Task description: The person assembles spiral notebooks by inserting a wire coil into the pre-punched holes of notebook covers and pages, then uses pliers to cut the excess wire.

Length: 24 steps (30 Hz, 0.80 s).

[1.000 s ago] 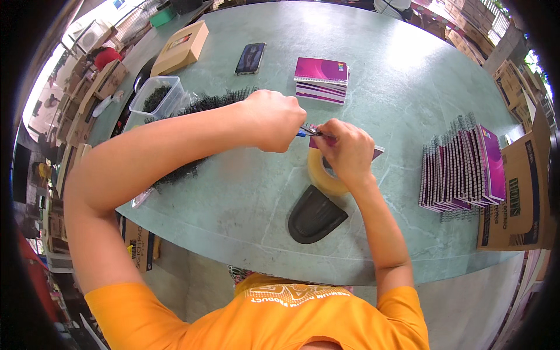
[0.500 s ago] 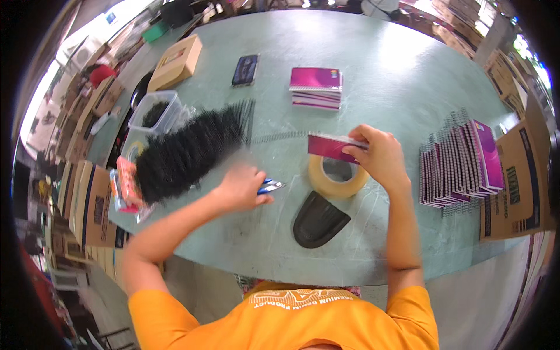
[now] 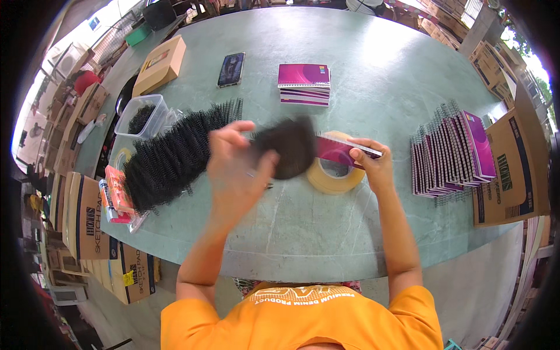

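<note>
Being gripped by the right hand (image 3: pixel 376 166), in from the worktop's front edge (image 3: pixel 315 269), is a purple notebook (image 3: pixel 336 151); the grip of the left hand (image 3: pixel 235 178) at a black pad (image 3: pixel 293 149) can't be told.

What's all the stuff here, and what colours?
Table: 1, grey-green, centre
Phone: 1, dark, far left
Shallow box: 1, tan, far left
Tub: 1, clear, left
Wire coils: many, black, left
Packet: at least 1, orange, left
Notebook stack: 1, purple, far middle
Notebook row: 1, purple, right
Loose notebook: 1, purple, middle
Large tape roll: 1, yellowish, middle
Curved piece: 1, black, blurred, middle
Big carton: 1, brown, right
Left cartons: several, brown, left
Background: too small to list
Shirt: 1, orange, bottom
Left hand: 1, bare, near curved piece
Right hand: 1, bare, holding loose notebook
</note>
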Tool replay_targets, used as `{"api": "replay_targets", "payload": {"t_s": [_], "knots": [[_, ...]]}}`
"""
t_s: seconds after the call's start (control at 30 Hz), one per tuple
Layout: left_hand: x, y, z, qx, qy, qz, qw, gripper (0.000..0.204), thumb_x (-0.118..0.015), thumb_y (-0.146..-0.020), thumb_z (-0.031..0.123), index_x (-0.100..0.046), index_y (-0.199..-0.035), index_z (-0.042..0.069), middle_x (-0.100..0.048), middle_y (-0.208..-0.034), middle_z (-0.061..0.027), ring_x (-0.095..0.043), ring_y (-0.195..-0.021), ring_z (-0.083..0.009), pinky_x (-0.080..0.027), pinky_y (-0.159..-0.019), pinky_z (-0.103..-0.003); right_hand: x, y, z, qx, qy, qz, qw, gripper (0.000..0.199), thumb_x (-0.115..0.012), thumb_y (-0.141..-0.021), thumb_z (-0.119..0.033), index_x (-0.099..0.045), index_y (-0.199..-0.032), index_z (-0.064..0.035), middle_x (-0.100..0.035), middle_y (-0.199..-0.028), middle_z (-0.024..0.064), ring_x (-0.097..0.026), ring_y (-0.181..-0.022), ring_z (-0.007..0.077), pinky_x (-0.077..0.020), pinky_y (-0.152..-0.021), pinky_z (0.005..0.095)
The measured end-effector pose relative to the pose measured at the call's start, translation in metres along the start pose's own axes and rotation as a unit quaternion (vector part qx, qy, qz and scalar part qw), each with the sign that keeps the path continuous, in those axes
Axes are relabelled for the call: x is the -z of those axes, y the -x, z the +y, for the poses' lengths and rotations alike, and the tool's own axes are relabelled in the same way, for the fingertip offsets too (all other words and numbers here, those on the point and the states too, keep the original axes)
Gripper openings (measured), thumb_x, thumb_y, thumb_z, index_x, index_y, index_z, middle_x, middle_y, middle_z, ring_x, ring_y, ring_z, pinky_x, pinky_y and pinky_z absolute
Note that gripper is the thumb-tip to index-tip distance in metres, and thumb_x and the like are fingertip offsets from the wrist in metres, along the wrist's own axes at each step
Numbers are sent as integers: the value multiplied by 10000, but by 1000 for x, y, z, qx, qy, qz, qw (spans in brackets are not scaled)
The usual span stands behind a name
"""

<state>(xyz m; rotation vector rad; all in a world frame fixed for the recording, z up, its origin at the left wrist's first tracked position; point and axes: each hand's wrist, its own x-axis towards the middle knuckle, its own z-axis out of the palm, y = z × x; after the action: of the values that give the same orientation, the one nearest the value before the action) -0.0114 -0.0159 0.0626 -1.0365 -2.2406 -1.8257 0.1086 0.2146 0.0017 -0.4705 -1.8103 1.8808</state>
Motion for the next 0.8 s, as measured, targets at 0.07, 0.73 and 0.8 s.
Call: {"api": "replay_targets", "payload": {"t_s": [0.07,0.73,0.8], "knots": [[-2,-11,-1,-69,-38,-21,997,405,-663,-729,33,-500,-1099,67,-553,-991,-161,-605,-882,-255,-495,-750,-365,-1,0,9,-8,-13,0,1000,249,-747,-784,-155,-694,-957,15,-677,-864,35,-612,-785,99,-484,-711,221],[-24,-11,15,-164,-140,-205,955,426,-707,-719,27,-635,-1132,105,-631,-973,-132,-625,-824,-286,-512,-751,-335,-1,7,15,59,21,-62,996,198,-757,-752,-91,-693,-915,1,-687,-844,37,-603,-765,74,-491,-709,231],[-24,-28,23,-143,-58,-38,987,421,-700,-738,39,-630,-1146,116,-618,-941,-162,-622,-802,-299,-512,-737,-337,0,3,13,49,-1,-60,997,213,-760,-742,-66,-687,-929,2,-688,-846,39,-604,-769,74,-495,-713,236]]}}
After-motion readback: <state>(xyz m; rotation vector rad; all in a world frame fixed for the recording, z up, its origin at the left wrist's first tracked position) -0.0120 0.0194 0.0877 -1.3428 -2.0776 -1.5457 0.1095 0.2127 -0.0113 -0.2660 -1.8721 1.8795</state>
